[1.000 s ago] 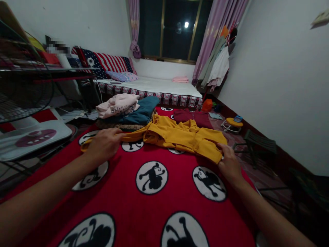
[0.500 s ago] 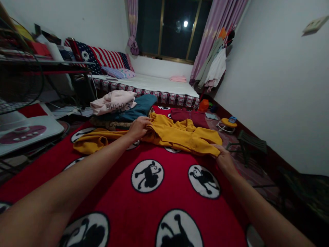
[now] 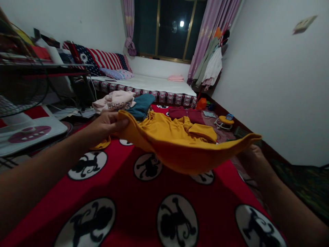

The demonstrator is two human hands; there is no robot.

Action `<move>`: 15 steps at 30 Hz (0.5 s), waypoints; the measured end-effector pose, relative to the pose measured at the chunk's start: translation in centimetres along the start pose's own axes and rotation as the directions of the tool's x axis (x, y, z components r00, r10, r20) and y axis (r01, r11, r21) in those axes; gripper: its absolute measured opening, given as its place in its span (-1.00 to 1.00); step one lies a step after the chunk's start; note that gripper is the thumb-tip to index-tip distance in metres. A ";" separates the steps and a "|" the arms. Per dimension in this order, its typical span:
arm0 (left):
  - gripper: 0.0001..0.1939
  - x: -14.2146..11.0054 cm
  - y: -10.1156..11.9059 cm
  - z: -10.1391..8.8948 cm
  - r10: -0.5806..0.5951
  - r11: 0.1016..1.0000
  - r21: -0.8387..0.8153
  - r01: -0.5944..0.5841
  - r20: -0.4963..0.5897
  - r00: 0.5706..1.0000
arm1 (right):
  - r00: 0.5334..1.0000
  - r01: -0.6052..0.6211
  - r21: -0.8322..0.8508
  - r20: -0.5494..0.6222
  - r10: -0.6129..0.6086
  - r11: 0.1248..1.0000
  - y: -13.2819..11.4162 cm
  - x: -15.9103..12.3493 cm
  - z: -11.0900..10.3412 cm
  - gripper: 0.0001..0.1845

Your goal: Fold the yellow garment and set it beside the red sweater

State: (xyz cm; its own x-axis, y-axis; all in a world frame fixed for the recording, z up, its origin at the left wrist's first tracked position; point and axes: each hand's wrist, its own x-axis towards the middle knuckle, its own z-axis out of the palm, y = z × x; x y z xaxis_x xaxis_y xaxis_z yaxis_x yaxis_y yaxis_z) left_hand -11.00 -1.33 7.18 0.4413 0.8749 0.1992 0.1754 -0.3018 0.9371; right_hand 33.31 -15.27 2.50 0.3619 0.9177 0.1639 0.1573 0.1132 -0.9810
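Observation:
A mustard-yellow long-sleeved top [image 3: 177,137] spreads over the red blanket [image 3: 133,192], its near edge lifted and sagging between my hands. My left hand [image 3: 110,122] pinches one corner of that edge, with the thumb on top. The opposite corner is gripped by my right hand [image 3: 253,154], whose fingers are partly hidden by the cloth. One sleeve lies folded across the garment's right side. Behind my left hand sit a folded teal garment [image 3: 142,103] and a pale pink garment [image 3: 115,99] with dark lettering.
A dark red garment [image 3: 186,115] lies past the yellow top. Farther back stands a bed [image 3: 154,85] below the window. At right on the floor is a small yellow-topped stool [image 3: 225,120]; a fan base [image 3: 33,132] stands at left.
Both hands have moved apart and raised the near edge of the yellow top toward me. It was lying flatter half a second ago. The view has shifted slightly.

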 end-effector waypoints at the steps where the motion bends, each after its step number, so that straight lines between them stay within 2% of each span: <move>1: -0.50 -1.2 -0.7 -0.2 -0.080 0.997 0.017 0.079 0.135 0.988 | 0.996 -0.038 -0.074 0.082 0.044 0.996 0.7 -0.9 -0.5 -0.55; 2: -0.55 -2.4 -1.4 -0.3 -0.145 0.989 0.053 0.136 0.259 0.955 | 0.980 -0.070 -0.159 0.175 0.098 0.985 1.4 -1.7 -0.9 -0.51; 4: -0.63 -4.4 -3.0 -0.2 -0.243 0.969 0.162 0.188 0.454 0.857 | 0.913 -0.094 -0.310 0.351 0.206 0.946 2.6 -3.1 -1.3 -0.43; 6: -0.67 -5.9 -4.3 0.2 -0.316 0.945 0.254 0.204 0.558 0.767 | 0.811 -0.090 -0.398 0.503 0.299 0.913 3.4 -4.2 -1.4 -0.34; 7: -0.69 -6.4 -4.6 0.4 -0.339 0.937 0.279 0.209 0.586 0.736 | 0.762 -0.086 -0.427 0.554 0.336 0.900 3.6 -4.6 -1.3 -0.30; 9: -0.70 -7.0 -4.9 0.8 -0.367 0.928 0.295 0.226 0.636 0.679 | 0.702 -0.074 -0.478 0.598 0.386 0.875 3.7 -4.7 -1.1 -0.27; 10: -0.68 -7.1 -4.9 0.9 -0.380 0.925 0.293 0.242 0.670 0.638 | 0.706 -0.056 -0.504 0.591 0.391 0.862 3.8 -4.6 -1.0 -0.29; 11: -0.66 -7.0 -4.7 1.1 -0.393 0.920 0.291 0.264 0.709 0.586 | 0.742 -0.023 -0.534 0.558 0.373 0.845 4.0 -4.3 -0.9 -0.33; 13: -0.61 -6.3 -4.4 1.4 -0.414 0.906 0.299 0.300 0.778 0.473 | 0.862 0.075 -0.600 0.441 0.250 0.797 4.5 -3.5 -0.6 -0.48; 14: -0.59 -5.8 -4.2 1.7 -0.421 0.900 0.306 0.309 0.792 0.442 | 0.917 0.125 -0.638 0.367 0.158 0.760 5.0 -3.0 -0.3 -0.56; 15: -0.58 -5.2 -4.1 2.1 -0.424 0.900 0.312 0.305 0.789 0.443 | 0.953 0.162 -0.675 0.296 0.063 0.720 5.5 -2.4 0.0 -0.58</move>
State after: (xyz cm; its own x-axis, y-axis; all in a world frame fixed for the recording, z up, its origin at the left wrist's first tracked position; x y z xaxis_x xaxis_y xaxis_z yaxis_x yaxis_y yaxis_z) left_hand -12.13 -5.40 1.68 0.8160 0.2172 -0.5358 0.5674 -0.1229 0.8142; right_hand 33.31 -16.87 -3.27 0.0830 0.9945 0.0639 0.7920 -0.0269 -0.6099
